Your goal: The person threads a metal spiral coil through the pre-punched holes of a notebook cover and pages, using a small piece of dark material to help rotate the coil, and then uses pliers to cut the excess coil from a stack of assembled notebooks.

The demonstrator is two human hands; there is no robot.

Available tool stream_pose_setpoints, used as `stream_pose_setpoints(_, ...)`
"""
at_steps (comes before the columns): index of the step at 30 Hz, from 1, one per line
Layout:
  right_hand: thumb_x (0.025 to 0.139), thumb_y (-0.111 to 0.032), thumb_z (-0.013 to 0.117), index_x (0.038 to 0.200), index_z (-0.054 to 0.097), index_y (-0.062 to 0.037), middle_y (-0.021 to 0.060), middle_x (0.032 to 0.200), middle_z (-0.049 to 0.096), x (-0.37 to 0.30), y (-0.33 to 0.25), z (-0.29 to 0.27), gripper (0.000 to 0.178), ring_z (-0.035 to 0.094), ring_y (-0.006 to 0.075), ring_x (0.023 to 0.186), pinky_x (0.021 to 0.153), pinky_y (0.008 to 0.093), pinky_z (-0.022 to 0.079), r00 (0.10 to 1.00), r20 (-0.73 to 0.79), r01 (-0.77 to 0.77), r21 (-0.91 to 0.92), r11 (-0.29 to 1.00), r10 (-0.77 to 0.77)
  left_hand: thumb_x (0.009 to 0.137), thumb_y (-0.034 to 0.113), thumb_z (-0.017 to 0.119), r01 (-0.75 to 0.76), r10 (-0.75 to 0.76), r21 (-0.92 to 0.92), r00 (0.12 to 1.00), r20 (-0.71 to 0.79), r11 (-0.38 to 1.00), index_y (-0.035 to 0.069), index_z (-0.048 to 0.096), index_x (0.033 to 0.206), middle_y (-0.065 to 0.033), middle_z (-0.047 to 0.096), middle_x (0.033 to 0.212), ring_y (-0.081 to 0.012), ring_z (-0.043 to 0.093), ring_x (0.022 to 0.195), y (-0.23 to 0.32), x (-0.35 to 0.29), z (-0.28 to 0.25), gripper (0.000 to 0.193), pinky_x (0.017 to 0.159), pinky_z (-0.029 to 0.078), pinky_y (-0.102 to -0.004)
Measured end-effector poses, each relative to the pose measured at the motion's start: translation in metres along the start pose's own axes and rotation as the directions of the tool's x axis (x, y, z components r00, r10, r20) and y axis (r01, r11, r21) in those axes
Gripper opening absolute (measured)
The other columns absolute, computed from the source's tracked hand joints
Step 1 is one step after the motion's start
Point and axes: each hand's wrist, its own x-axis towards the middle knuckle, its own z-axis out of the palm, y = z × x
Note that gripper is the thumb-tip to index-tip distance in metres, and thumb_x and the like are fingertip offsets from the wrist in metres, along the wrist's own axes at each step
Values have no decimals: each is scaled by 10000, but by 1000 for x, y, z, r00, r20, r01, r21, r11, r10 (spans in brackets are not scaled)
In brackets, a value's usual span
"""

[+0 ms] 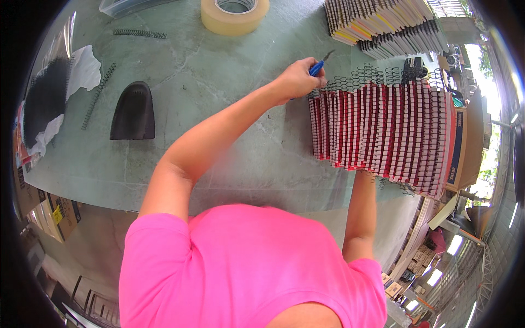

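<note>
A row of red spiral notebooks (377,128) with dark wire coils stands packed together on the right of the table. Loose coil ends (355,78) stick out past its far side, and a few more poke out at the near side. My left hand (301,81) is closed around a small blue-handled tool (316,68) with a dark pointed tip, next to the far left corner of the row. My right forearm (361,205) reaches to the row's near side. The right hand itself is hidden by the notebooks, so its fingers cannot be seen.
On the green table (246,158) lie a tape roll (235,24), a black curved object (133,112) and two loose wire coils (139,34). More notebooks (383,24) are stacked far right. Dark coils with torn paper (85,68) lie far left. A cardboard box (467,142) adjoins the row.
</note>
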Motion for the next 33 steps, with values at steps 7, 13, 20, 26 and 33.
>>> stream_pose_setpoints(7, 902, -557, 350, 1384, 303, -13, 154, 1426, 335, -5, 1, 7, 728, 317, 278, 1314, 1091, 434, 237, 999, -39, -12, -34, 999, 11, 818, 189, 680, -27, 29, 62, 999, -25, 998, 61, 545, 912, -12, 567, 809, -114, 486, 762, -2, -5, 0, 209, 669, 402, -282)
stream_pose_setpoints(13, 880, -605, 358, 1396, 268, 11, 180, 1443, 296, -3, -34, 32, 809, 271, 283, 1341, 1108, 434, 188, 996, -68, 36, -205, 978, -51, 849, 257, 643, -51, 57, 30, 951, -305, 998, 47, 536, 883, -46, 577, 805, -114, 508, 702, 0, -13, 0, 239, 615, 415, -269)
stream_pose_setpoints(20, 855, -662, 366, 1410, 227, 39, 210, 1463, 250, -14, -153, 142, 905, 217, 290, 1373, 1128, 433, 132, 961, 49, 258, -524, 812, -273, 891, 248, 575, 387, -336, -438, 922, 193, 812, 52, 512, 948, -83, 600, 831, -182, 628, 743, -13, -68, -3, 213, 651, 508, -310)
stream_pose_setpoints(26, 834, -701, 377, 1426, 186, 50, 231, 1482, 206, -16, -215, 259, 974, 154, 303, 1402, 1145, 443, 72, 895, 422, 429, -721, 545, -145, 912, 203, 534, 404, -333, -491, 915, 228, 772, 52, 530, 985, -74, 590, 852, -199, 628, 761, -23, -67, 33, 168, 678, 523, -337)
stream_pose_setpoints(33, 828, -574, 498, 1306, 468, -5, 188, 1252, 513, -4, -143, 311, 744, 494, 242, 1158, 1021, 362, 323, 911, 386, 407, -898, -170, 143, 914, 176, 525, 410, -354, -453, 912, 207, 792, 46, 538, 962, -51, 580, 811, -184, 620, 693, -20, -56, 35, 140, 621, 527, -316)
